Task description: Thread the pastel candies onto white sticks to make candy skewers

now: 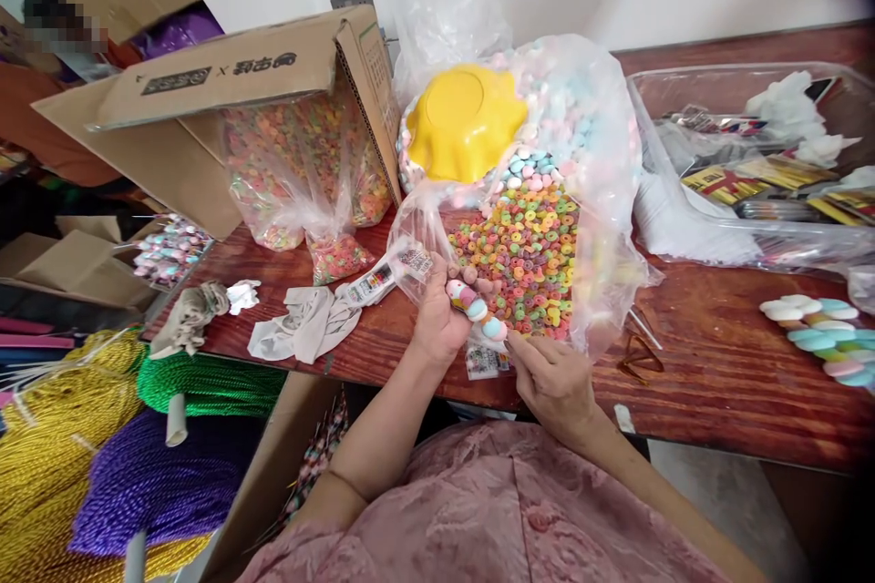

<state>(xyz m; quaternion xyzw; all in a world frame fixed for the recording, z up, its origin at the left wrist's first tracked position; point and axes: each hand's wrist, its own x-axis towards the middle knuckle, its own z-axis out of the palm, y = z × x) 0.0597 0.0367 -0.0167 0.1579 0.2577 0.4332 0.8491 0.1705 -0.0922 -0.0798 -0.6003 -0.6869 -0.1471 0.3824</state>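
Note:
My left hand is closed around a short row of pastel candy-like pieces in white, pink and pale blue, set end to end. At the lower end of that row my right hand pinches with its fingertips; what is between them is too small to make out. Just beyond both hands lie many small ring-shaped pieces in yellow, orange, green and red, inside an open clear plastic bag. Behind them are rounded pastel pieces, with a yellow wavy-edged bowl upside down on top.
A cardboard box holding bagged rings stands at left. Pale gloves lie on the red-brown table. Finished-looking pastel strands and a clear plastic bin are at right. Purple cord hangs lower left; a person is beyond.

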